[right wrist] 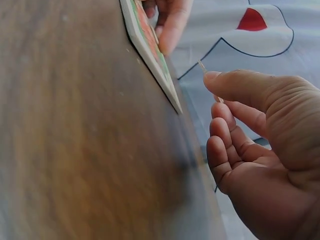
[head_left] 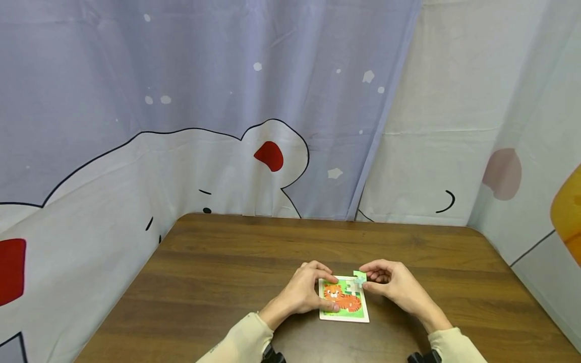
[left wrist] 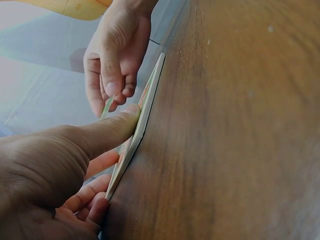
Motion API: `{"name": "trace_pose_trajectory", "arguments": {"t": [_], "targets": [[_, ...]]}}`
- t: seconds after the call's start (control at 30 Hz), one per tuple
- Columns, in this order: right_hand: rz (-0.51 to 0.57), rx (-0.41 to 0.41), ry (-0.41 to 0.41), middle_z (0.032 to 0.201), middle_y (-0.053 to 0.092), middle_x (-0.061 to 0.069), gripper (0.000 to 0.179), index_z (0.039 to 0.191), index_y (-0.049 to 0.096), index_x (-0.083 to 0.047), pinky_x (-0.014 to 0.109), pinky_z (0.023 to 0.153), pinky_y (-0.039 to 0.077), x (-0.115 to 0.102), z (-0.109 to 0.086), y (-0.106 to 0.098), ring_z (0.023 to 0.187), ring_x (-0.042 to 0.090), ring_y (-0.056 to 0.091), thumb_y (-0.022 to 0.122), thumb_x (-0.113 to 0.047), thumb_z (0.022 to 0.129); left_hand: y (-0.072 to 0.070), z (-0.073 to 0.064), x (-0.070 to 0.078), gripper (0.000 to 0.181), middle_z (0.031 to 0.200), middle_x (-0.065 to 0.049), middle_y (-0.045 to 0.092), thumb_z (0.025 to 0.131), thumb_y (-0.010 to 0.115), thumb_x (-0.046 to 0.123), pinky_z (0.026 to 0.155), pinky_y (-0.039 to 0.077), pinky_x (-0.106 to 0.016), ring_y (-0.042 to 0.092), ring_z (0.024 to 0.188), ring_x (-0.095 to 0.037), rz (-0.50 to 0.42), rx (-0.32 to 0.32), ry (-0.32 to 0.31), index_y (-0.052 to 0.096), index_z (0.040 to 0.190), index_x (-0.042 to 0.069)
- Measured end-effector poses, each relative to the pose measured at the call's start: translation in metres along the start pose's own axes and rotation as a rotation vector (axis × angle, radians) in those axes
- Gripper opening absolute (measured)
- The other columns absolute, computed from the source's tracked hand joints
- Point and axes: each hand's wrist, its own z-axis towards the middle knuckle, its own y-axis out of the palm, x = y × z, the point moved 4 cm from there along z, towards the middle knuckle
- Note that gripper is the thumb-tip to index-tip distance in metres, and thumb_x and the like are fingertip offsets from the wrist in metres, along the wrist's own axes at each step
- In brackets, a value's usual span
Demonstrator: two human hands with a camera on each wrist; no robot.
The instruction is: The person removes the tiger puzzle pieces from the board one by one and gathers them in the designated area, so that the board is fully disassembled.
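A square tiger jigsaw puzzle board (head_left: 343, 313) with a white frame lies flat on the wooden table. An orange tiger on green fills most of it, and a pale bare patch shows at its upper right. My left hand (head_left: 303, 291) holds the board's left side, thumb pressed on the picture and the other fingers bent at the far left corner. Between thumb and forefinger, my right hand (head_left: 399, 288) pinches a green and light-blue puzzle piece (head_left: 359, 278). That piece overlaps the board's far right corner in the head view; in the right wrist view its thin edge (right wrist: 201, 65) stands raised above the board.
The brown wooden table (head_left: 218, 282) reaches back to a printed curtain (head_left: 218, 166) along its far edge. More pale cloth (head_left: 454, 151) hangs at the right. Black straps (head_left: 274, 354) circle both wrists over light sleeves.
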Motion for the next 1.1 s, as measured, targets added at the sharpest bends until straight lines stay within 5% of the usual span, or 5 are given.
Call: {"name": "trace_pose_trajectory", "arguments": {"t": [0.6, 1.1], "targets": [[-0.071, 0.103, -0.019, 0.104, 0.077, 0.006, 0.033, 0.123, 0.08, -0.004, 0.022, 0.081, 0.059, 0.0, -0.019, -0.046, 0.092, 0.009, 0.069, 0.092, -0.009, 0.092, 0.001, -0.003, 0.001, 0.059, 0.137, 0.004, 0.071, 0.072, 0.108, 0.036, 0.115, 0.047, -0.043, 0.057, 0.129, -0.019, 0.0, 0.002, 0.017, 0.086, 0.124, 0.022], [-0.124, 0.154, 0.055, 0.107, 0.077, 0.007, 0.037, 0.13, 0.077, -0.002, 0.023, 0.079, 0.059, 0.011, -0.045, -0.093, 0.093, 0.009, 0.07, 0.088, -0.012, 0.097, 0.0, -0.001, 0.001, 0.058, 0.136, 0.003, 0.072, 0.072, 0.108, 0.036, 0.117, 0.045, -0.048, 0.059, 0.131, -0.024, -0.002, 0.001, 0.028, 0.086, 0.123, 0.022]]}}
